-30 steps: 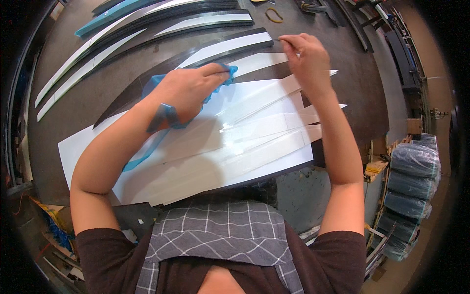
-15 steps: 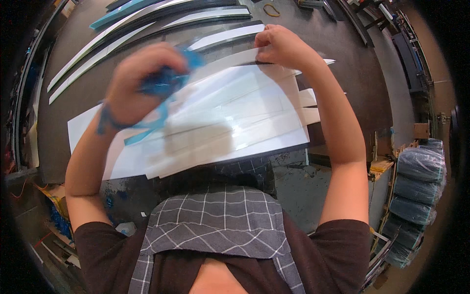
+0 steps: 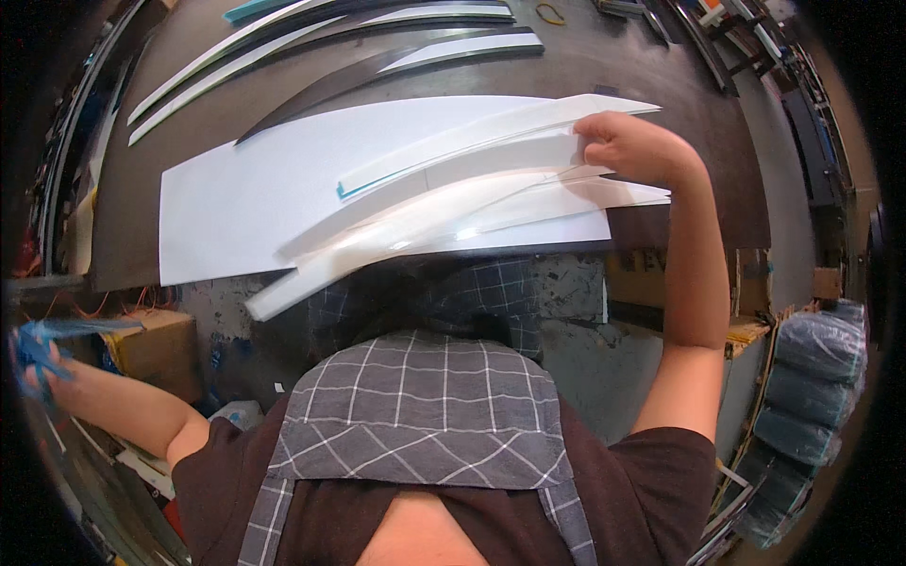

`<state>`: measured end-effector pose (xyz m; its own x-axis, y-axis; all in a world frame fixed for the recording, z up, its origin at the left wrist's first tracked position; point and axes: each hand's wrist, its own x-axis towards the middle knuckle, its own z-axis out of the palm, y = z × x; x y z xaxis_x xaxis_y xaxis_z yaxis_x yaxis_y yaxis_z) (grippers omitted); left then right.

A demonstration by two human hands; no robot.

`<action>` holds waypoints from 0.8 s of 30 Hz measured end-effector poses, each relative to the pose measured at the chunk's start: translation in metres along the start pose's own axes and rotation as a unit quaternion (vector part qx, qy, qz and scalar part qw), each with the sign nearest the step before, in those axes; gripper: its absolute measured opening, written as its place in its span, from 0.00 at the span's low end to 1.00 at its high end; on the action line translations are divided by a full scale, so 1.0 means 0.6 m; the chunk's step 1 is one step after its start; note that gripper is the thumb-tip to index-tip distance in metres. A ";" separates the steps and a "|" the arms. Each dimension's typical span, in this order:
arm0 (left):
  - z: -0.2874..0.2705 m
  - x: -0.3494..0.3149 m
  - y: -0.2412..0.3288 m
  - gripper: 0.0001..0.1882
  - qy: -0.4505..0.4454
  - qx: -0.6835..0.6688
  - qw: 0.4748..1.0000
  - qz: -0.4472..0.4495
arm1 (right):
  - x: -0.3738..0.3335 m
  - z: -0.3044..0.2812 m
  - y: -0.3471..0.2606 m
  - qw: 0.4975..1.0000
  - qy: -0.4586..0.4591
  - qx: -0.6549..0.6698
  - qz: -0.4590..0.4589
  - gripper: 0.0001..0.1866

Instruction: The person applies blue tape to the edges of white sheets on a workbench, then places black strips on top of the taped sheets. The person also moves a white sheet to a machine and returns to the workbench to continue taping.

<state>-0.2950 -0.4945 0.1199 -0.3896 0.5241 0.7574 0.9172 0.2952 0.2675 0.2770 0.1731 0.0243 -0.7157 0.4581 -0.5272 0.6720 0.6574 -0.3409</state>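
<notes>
Head view, the only one we have: our left hand [image 3: 55,370] is out at the left rim, off the desk [image 3: 731,174], fingers closed around crumpled blue film [image 3: 36,347], loose tail trailing toward the carton [image 3: 160,357]. Our right hand [image 3: 632,146] is at the right end of the pale strips [image 3: 481,168], fingers curled, thumb drawn in; can't tell if it pinches an edge or just rests there. Strips lie fanned over the white sheet [image 3: 226,203]; the lower strip [image 3: 396,241] reaches past the sheet's near edge. To do this well, we'd ball the film up in the left hand so the tail can't snag, keep it away from the strips and go light on the right end: thin pieces like these probably slide or crease. Mind that overhang; our apron [image 3: 425,406] could catch it. A blue edge [image 3: 343,192] shows at the upper strip's [image 3: 472,141] left end, maybe film, worth checking. Hard to read: left fingers blurred, half behind film; right fingertips tucked out of sight; strip count unclear in the overlap; dark curved pieces [image 3: 283,42] cut off up top.
</notes>
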 end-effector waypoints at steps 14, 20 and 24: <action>0.375 -0.056 0.314 0.17 -0.247 -0.247 0.932 -0.100 | -0.023 0.083 -0.008 0.937 0.300 -0.180 0.010 0.16; 0.454 -0.230 0.372 0.34 -0.615 -0.249 0.666 -0.342 | -0.050 0.167 -0.046 0.923 0.307 -0.035 -0.231 0.23; 0.525 -0.346 0.414 0.33 -0.616 -0.368 0.608 -0.339 | -0.050 0.193 -0.061 0.915 0.322 -0.111 -0.214 0.32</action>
<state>-0.0129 -0.2783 -0.1584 -0.0492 0.8157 -0.5764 0.1223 0.5777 0.8071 0.2959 0.0662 -0.0378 -0.9162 0.3406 0.2110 0.2994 0.9320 -0.2044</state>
